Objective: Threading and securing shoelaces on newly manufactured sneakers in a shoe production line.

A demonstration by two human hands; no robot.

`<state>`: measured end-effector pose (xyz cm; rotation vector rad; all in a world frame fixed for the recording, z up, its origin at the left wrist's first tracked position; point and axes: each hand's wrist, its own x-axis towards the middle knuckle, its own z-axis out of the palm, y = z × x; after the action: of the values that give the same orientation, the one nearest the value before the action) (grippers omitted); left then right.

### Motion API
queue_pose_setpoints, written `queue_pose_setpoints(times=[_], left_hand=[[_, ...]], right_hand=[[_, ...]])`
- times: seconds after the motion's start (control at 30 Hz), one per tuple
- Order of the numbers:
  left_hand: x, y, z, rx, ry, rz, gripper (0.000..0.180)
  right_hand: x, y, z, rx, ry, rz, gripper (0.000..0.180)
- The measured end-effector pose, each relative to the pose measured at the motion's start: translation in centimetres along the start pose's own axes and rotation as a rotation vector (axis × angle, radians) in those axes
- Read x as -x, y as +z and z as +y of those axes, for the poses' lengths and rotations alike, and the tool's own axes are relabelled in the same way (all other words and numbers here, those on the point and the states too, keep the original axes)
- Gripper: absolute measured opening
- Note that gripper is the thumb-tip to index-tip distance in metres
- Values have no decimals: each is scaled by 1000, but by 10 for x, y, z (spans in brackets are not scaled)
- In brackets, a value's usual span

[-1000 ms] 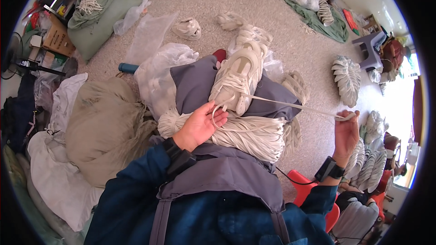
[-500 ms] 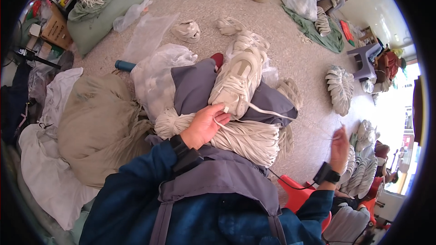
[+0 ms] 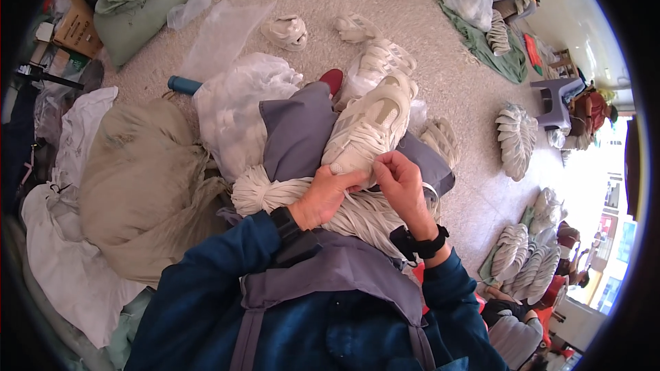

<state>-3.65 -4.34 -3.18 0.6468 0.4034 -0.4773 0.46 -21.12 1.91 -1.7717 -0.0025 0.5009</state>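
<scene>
A cream sneaker [image 3: 371,120] rests across my lap with its toe toward me. My left hand [image 3: 323,196] grips the toe, thumb on top. My right hand [image 3: 401,180] is closed in a pinch at the right side of the toe, on a shoelace that is mostly hidden by the fingers. A pale loop of lace [image 3: 432,191] curves out beside that hand. Beneath both hands lies a thick bundle of off-white laces [image 3: 261,191], tied near its left end, over my grey apron [image 3: 292,130].
More cream sneakers [image 3: 286,32] lie on the speckled floor ahead. A plastic bag [image 3: 240,106] and a beige sack [image 3: 141,192] sit at my left. Rows of shoes [image 3: 516,141], a grey stool [image 3: 550,103] and other people are at the right.
My right hand has come in from the far right to the sneaker's toe. My left hand has shifted slightly right, its thumb now on the toe. The view has shifted slightly.
</scene>
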Motion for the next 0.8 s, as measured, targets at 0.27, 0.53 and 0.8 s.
queue_pose_setpoints(times=[0.27, 0.53, 0.8], left_hand=[[-2, -8, 3, 163, -72, -29, 27], [-8, -18, -3, 140, -62, -76, 34], [-3, -12, 7, 248, -127, -13, 37]], right_hand=[[-1, 12, -18, 482, -323, 101, 7], [-1, 11, -18, 761, -413, 137, 8], [1, 5, -20, 791, -400, 96, 9]])
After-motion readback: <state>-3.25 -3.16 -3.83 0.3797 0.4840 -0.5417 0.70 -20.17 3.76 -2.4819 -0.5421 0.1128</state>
